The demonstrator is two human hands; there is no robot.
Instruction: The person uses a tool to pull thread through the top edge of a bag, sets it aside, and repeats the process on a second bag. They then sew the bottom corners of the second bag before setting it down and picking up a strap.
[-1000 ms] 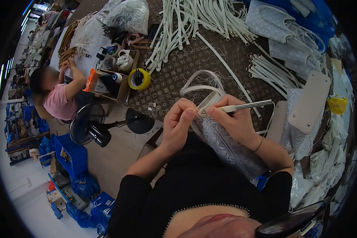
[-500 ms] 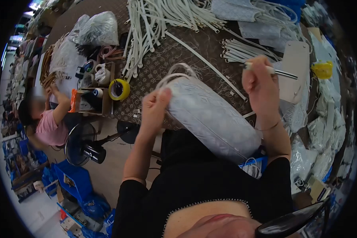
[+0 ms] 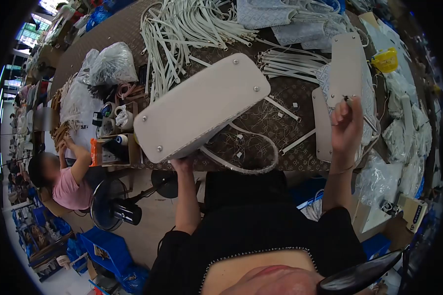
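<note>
A pale handbag [image 3: 202,108] is turned with its flat base upward, round metal feet at the corners and a strap handle [image 3: 268,147] looping below. My left hand [image 3: 183,164] grips it from beneath at its lower left side; most of those fingers are hidden under the bag. My right hand [image 3: 346,130] is raised at the right, apart from that bag, fingers pinched around a small dark thing too tiny to name. A thin metallic shaft shows beside this hand. Behind it lie more bags with a pale studded base [image 3: 345,64] and a second base [image 3: 322,123].
White straps [image 3: 192,34] with buckles pile at the back, and a strap bundle [image 3: 290,66] lies right of them. Loose threads litter the brown tabletop [image 3: 300,103]. At left are a box [image 3: 133,150], a fan [image 3: 115,206] and a seated person [image 3: 71,182]. Plastic-wrapped goods [image 3: 394,128] line the right.
The handbag has gone from my lap onto the table area, its base now upward. My left hand moved underneath it. My right hand, earlier holding a white-handled tool, moved right and slightly down.
</note>
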